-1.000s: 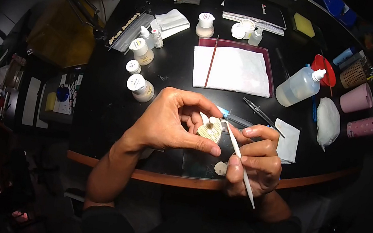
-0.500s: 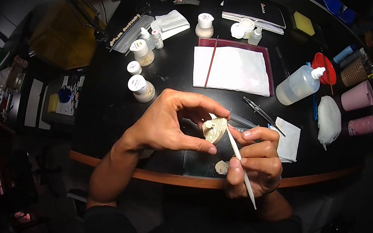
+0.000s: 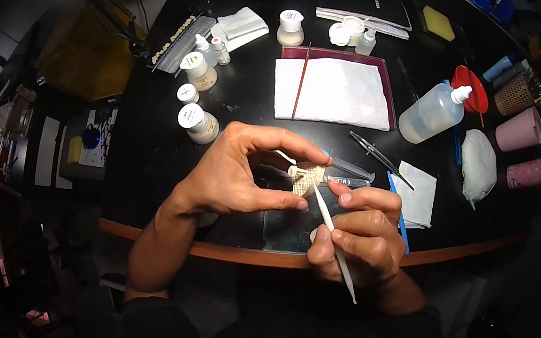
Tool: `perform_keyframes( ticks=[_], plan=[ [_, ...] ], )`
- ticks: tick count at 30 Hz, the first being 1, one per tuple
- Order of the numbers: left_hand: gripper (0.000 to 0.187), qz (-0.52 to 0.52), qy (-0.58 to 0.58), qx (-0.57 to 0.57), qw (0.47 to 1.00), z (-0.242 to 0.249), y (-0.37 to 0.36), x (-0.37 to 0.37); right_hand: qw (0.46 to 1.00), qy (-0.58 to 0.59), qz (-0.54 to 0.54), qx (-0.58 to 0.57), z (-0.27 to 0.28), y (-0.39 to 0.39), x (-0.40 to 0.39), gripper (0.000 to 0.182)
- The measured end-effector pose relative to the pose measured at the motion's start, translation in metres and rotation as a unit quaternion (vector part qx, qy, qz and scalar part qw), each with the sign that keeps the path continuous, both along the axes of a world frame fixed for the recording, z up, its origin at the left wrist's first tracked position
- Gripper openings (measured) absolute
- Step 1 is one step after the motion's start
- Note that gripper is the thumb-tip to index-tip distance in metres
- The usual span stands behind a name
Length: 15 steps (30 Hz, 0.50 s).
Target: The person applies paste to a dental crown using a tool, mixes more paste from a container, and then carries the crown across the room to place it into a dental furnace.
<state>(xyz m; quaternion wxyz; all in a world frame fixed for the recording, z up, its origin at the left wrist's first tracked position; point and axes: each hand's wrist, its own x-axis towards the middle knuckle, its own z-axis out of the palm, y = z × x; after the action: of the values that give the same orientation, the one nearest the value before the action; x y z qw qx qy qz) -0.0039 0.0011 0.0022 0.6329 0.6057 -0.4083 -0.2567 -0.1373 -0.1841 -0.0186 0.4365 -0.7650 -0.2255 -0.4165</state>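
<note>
Holding of the workpiece is established; completion is not shown. The left hand (image 3: 232, 170) grips the cream, mesh-textured wedge-shaped piece (image 3: 305, 183), which is raised above the black bench (image 3: 252, 103) near its front edge. Its thumb and index finger are parted by the depth of the piece and bear on opposite sides. A small pale stub (image 3: 294, 171) projects from the left side.

The right hand (image 3: 373, 233) pinches the slender white double-ended tool (image 3: 323, 208) — fingers closed around the shaft, upper tip at the face of the piece. Whether the tip makes contact cannot be told. Tool work appears to be in progress: neither item is set down, and the surface detail is too small to show what portion is finished.

Other equipment is out of the hands. The red-handled brush (image 3: 301, 83) lies across the white folded tissue (image 3: 345, 93) on the dark red tray (image 3: 382, 75). The dark metal forceps (image 3: 377, 155) lie to the right — the large white-lidded jar (image 3: 199, 125) stands at left, closed.
</note>
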Motion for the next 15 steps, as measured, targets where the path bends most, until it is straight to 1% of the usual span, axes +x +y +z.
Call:
perform_keyframes(
  ticks=[4, 8, 10, 15],
  plan=[
    [0.058, 0.027, 0.011, 0.017, 0.999, -0.004, 0.002, 0.004, 0.999, 0.027, -0.016, -0.01, 0.011, -0.01, -0.007, 0.029],
    [0.054, 0.052, -0.038, 0.051, 0.997, -0.004, 0.003, 0.008, 0.997, 0.067, -0.026, -0.029, -0.001, -0.019, -0.028, 0.027],
    [0.055, 0.062, -0.097, 0.047, 0.992, -0.007, 0.004, 0.01, 0.993, 0.102, -0.034, -0.039, -0.015, -0.017, -0.045, 0.026],
    [0.055, 0.061, -0.093, 0.036, 0.993, -0.009, 0.003, 0.009, 0.989, 0.132, -0.042, -0.056, -0.034, -0.018, -0.068, 0.024]
  ],
)
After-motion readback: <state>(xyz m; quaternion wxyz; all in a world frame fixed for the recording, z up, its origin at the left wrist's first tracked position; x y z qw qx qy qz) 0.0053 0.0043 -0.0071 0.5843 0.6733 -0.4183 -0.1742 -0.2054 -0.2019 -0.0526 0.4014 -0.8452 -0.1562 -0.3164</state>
